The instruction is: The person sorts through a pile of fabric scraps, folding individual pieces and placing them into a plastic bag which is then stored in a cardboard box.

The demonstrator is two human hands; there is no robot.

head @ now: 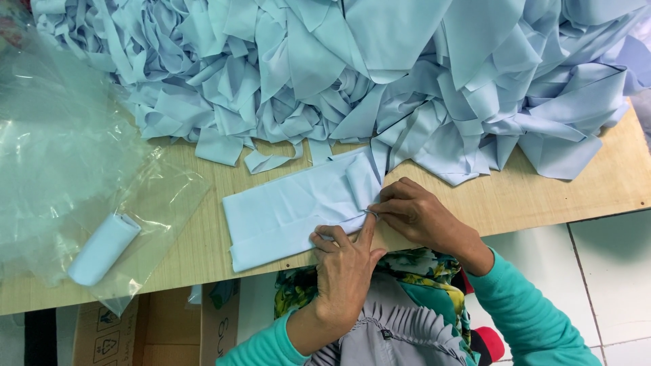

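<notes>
A folded pale blue cloth (291, 210) lies flat on the wooden table (542, 190) near its front edge. The left hand (346, 271) presses fingers down on its right edge, while the right hand (417, 213) pinches that edge beside it. Behind sits a heap of pale blue fabric strips (380, 74); a rolled cloth in a clear plastic bag (103, 249) lies to the left.

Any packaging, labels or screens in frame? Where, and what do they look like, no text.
Plastic bags: clear, crumpled, stacked on the table's left side.
Bagged roll: pale blue fabric rolled into a cylinder, lying on a flat clear bag at the left front edge.
Cardboard box: brown, open, under the table at lower left, with black printed handling symbols on its side.
No screens or signs.
</notes>
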